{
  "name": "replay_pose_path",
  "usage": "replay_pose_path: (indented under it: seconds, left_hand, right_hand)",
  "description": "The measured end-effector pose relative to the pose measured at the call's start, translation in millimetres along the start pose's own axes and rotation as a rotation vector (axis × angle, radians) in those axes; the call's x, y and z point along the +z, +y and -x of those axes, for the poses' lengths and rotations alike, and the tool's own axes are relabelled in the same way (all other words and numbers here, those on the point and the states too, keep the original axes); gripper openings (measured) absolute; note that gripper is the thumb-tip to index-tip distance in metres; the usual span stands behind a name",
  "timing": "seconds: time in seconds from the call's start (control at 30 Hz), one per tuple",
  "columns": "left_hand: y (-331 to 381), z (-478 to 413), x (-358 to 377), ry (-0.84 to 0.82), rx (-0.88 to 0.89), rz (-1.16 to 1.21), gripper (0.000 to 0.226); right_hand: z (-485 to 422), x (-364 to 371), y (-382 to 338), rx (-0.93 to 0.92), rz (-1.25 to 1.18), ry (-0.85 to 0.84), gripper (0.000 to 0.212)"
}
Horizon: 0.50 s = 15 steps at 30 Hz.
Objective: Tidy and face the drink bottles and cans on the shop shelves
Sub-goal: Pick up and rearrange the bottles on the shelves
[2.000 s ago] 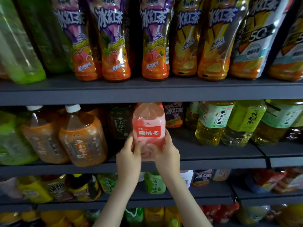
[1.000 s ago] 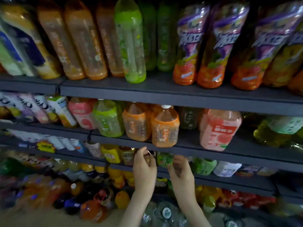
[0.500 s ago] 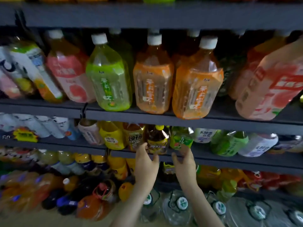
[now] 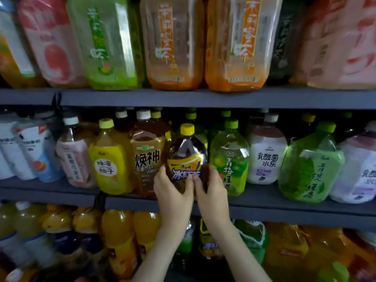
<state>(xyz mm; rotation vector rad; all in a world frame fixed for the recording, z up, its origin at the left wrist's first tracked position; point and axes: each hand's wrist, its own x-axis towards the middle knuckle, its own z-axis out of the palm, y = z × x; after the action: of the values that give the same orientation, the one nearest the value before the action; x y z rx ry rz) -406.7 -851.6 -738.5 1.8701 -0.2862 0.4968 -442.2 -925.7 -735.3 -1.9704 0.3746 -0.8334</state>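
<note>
Left fingers: curled round the left flank of the iced tea bottle, with the thumb lying across the front of its label.
Right fingers: wrapped round the bottle's right flank, thumb on the label and nearly meeting the other thumb.
Left hand: gripping the bottle low down, forearm rising from the lower centre of the frame.
Right hand: gripping at the same height, just beside the left hand.
Iced tea bottle: upright at the centre of the frame; dark tea, yellow cap, and a yellow and purple label facing the camera.
Neighbours: a brown-labelled bottle stands close on its left, and a green tea bottle close on its right.
Middle shelf: dark grey; the bottle stands at its front edge in a row of mixed drinks.
Upper shelf: the same grey, carrying large orange bottles across the top of the frame.
Bottom of frame: yellow bottles in dim light.
</note>
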Motion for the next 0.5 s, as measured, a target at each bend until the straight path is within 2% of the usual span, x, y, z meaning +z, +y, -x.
replay_pose_path:
  seconds: [0.1,0.2,0.33,0.5]
  left_hand:
    - [-12.2,-3.8,4.7,0.030,0.063,-0.026,0.066]
    - [-19.1,-5.7,4.5,0.025,0.095,-0.007,0.066]
    - [-12.6,3.8,5.2,-0.029,0.096,0.193,0.067]
    - [2.8,20.6,9.1,-0.098,0.199,0.356,0.062]
  right_hand:
    - [4.9,14.4,8.3,-0.053,-0.009,0.024,0.056]
    - [7.4,16.7,9.7,-0.041,-0.062,0.058,0.051]
    - [11.2,2.5,8.0,-0.004,-0.100,0.050,0.047]
    - [21.6,-26.0,17.1,0.011,-0.162,0.080,0.040]
